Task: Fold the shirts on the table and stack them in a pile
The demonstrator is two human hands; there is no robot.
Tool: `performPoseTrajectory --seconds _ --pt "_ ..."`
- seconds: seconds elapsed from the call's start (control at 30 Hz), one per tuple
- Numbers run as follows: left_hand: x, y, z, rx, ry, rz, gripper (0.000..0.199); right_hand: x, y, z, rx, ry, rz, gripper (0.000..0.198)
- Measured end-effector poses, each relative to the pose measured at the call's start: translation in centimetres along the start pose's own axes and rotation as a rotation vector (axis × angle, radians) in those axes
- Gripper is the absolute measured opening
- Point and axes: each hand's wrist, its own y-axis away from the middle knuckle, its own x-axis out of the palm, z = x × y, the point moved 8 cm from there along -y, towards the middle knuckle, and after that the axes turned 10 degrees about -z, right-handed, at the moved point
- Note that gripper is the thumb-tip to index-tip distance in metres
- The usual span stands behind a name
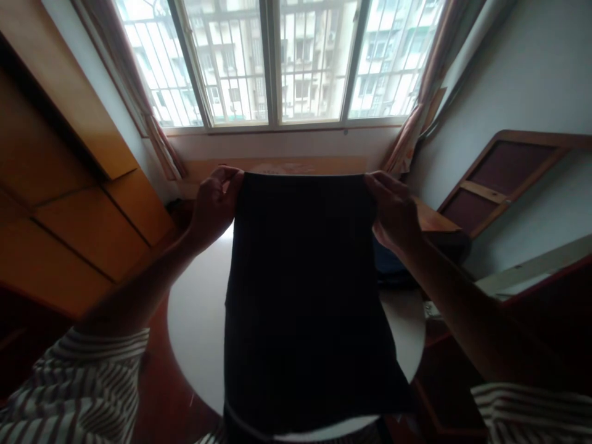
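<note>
A black piece of cloth point(303, 277), perhaps a garment, hangs spread out in front of me with its upper edge pulled straight. Its kind cannot be made out in the dark. My left hand point(217, 200) pinches the upper left corner between thumb and fingers. At the upper right corner, my right hand point(393, 209) grips the cloth in the same way. The lower part of the cloth hangs over the round white table point(197, 320) and hides much of it. Just below my right hand, a dark blue bundle point(393, 265), seemingly fabric, lies on the table.
Orange-brown cabinets point(87, 228) stand on the left. A barred window point(277, 68) with curtains point(409, 142) fills the far wall. To the right, a wooden-framed panel point(513, 166) leans by the wall. The reddish floor point(161, 394) shows beside the table.
</note>
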Motion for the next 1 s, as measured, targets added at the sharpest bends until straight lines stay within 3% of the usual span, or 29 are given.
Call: performPoseTrajectory --seconds 0.1,0.23,0.33,0.43,0.5,0.57,0.67,0.8,1.0 --pt "2.0 1.3 4.3 -0.064 0.074 0.067 0.023 0.7 -0.2 -4.9 0.133 0.047 0.011 0.028" --pt "5.8 4.6 10.8 -0.071 -0.017 0.158 0.034 1.6 -0.3 -12.8 0.219 0.496 0.028 0.041" --pt "8.1 7.5 12.9 -0.036 -0.09 0.208 0.039 2.4 0.6 -16.9 0.248 0.709 0.071 0.042" --pt "8.8 11.7 10.8 0.013 -0.105 0.271 0.025 2.4 3.4 -18.6 0.244 0.779 0.129 0.036" --pt "9.0 15.8 7.5 0.089 -0.096 0.448 0.016 1.8 6.4 -18.9 0.243 0.805 0.197 0.032" --pt "8.5 20.2 4.2 0.146 -0.093 0.654 0.017 1.2 9.8 -18.9 0.23 0.821 0.315 0.032" --pt "6.7 24.7 0.8 0.202 -0.14 0.769 0.032 0.3 13.9 -18.3 0.209 0.835 0.453 0.04" --pt "5.7 26.5 -0.4 0.233 -0.219 0.767 0.028 -0.4 15.7 -17.5 0.296 0.717 0.452 0.043" --pt "5.5 26.2 -1.1 0.308 -0.208 0.823 0.02 -0.6 16.5 -15.9 0.396 0.475 0.387 0.034"
